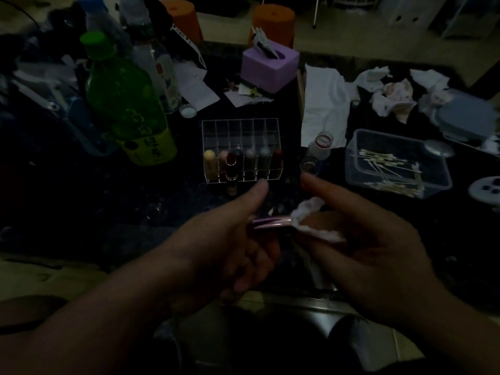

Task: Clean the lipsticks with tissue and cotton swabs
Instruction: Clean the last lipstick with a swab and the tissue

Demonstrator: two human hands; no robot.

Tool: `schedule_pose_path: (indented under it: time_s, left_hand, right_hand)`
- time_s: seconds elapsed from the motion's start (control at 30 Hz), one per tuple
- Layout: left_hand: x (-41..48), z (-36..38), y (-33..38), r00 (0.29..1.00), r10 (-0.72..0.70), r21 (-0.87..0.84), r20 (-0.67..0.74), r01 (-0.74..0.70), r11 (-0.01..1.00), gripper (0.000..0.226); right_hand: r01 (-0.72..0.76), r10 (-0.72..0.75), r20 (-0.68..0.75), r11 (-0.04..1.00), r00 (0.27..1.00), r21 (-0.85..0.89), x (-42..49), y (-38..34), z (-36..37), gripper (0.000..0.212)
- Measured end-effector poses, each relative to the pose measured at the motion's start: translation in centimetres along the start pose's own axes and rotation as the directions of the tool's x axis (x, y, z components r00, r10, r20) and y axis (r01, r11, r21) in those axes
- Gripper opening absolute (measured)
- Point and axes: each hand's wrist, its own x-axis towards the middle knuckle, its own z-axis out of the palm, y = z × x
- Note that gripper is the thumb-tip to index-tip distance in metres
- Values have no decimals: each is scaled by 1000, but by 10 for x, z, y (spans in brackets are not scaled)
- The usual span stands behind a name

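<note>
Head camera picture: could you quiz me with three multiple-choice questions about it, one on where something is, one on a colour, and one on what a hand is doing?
1. Where do the cotton swabs lie?
A) in the clear tub
B) in a drawer
C) on the floor

2. What colour is the box behind the lipstick organizer?
A) red
B) purple
C) black

3. What does the right hand hold?
A) nothing
B) a spoon
C) a white wad

Answers:
1 A: the swabs lie inside the tub on the right.
2 B: its sides show purple.
3 C: its fingers pinch the wad at the end of the lipstick tube that the left hand grips.
</note>
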Motion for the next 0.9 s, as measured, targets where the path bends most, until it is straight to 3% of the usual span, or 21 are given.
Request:
schedule_pose_path:
  time_s: [0.07,0.13,0.17,0.23,0.3,0.33,0.37,0.43,0.47,0.53,0.57,0.6,0.63,0.67,0.73,0.8,0.83,0.9]
  left_hand:
    - [-1,0,0,994,-70,-39,79,73,997,75]
    - [-2,2,1,992,-45,-144,119,62,988,58]
    - [-1,3,0,994,10,-189,108,11,982,50]
    - [2,7,-5,983,182,-204,34,-172,964,33]
    - [-2,9,-13,912,393,-73,-119,-403,912,27]
    - [-5,12,-8,857,483,110,-177,-471,875,26]
    - [-4,13,1,844,507,254,-174,-459,851,26]
    - [-6,10,11,931,357,230,-71,-333,914,37]
    - [-9,11,11,954,287,273,-85,-255,928,37]
    - [2,-6,8,957,290,428,-27,-251,868,49]
    - [8,-9,5,929,370,570,0,-304,763,58]
    - [11,-5,2,857,512,662,-51,-355,660,51]
    - [14,-5,-1,798,593,592,-106,-429,683,39]
    - [4,-5,-9,829,551,405,-94,-474,782,33]
    - [0,-4,-7,964,264,-14,16,-264,964,51]
    - [4,-2,-1,991,21,-58,135,-13,998,73]
    - [3,-1,1,990,-31,-61,137,40,997,71]
    - [1,4,3,991,-6,-142,133,25,990,52]
  right_hand:
    - [110,-95,98,981,991,-162,6,12,6,64]
    - [-38,77,225,984,971,-173,19,6,10,68]
    - [-124,155,243,983,958,-137,20,2,13,78]
    - [-161,167,183,986,969,-44,14,-4,11,54]
    - [-221,207,99,964,973,151,7,-6,0,64]
    - [-331,282,183,876,942,351,5,-9,-6,66]
    - [-452,355,279,717,892,531,12,-9,-3,62]
    - [-591,435,421,413,796,693,16,-6,-3,49]
    - [-613,456,436,383,776,691,19,-6,-2,42]
    - [-591,474,369,514,800,622,19,-7,-5,42]
    - [-547,461,300,635,835,545,18,-9,-6,47]
    - [-486,440,211,745,873,457,17,-9,-6,51]
    - [-408,396,113,833,911,374,15,-11,-6,52]
    - [-302,305,34,910,952,283,13,-10,-5,52]
    - [-70,70,-6,996,998,50,7,-4,-4,57]
    - [102,-88,81,978,993,-184,3,5,-7,68]
    - [150,-122,118,949,986,-277,3,7,-8,74]
    - [185,-145,139,919,980,-349,5,8,-8,81]
